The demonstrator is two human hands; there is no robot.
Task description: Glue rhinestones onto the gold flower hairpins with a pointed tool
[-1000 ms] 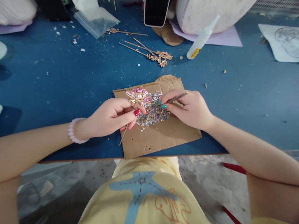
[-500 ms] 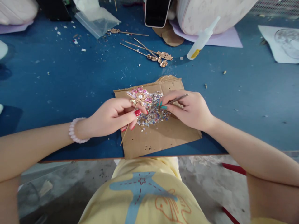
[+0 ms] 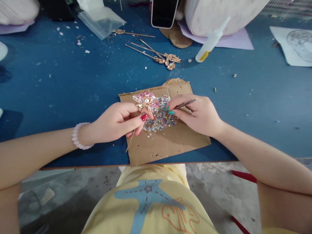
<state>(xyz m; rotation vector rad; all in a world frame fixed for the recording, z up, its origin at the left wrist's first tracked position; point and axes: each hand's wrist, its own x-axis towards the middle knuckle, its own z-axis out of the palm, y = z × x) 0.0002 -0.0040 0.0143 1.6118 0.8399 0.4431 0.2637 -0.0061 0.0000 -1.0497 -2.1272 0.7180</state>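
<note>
My left hand [image 3: 122,122] is closed round the stem of a hairpin [image 3: 147,100], whose flower-shaped head has pink stones and a white pearl in the middle. Its thin golden stem slants down below my fingers. In my right hand [image 3: 197,113] I pinch a pair of metal tweezers [image 3: 186,103]; their tips are hidden by my fingers, close above the stones. Many small glittering rhinestones [image 3: 161,122] in clear, blue and other tints lie spread under both hands on a piece of brown cardboard [image 3: 168,146].
Several golden hairpins [image 3: 168,60] lie beyond the cardboard. A white glue bottle [image 3: 207,47] stands to their right. Farther back are a clear plastic bag [image 3: 99,21], a phone [image 3: 164,13] and a pale pink bag [image 3: 219,14]. The blue table [image 3: 80,71] carries scattered scraps.
</note>
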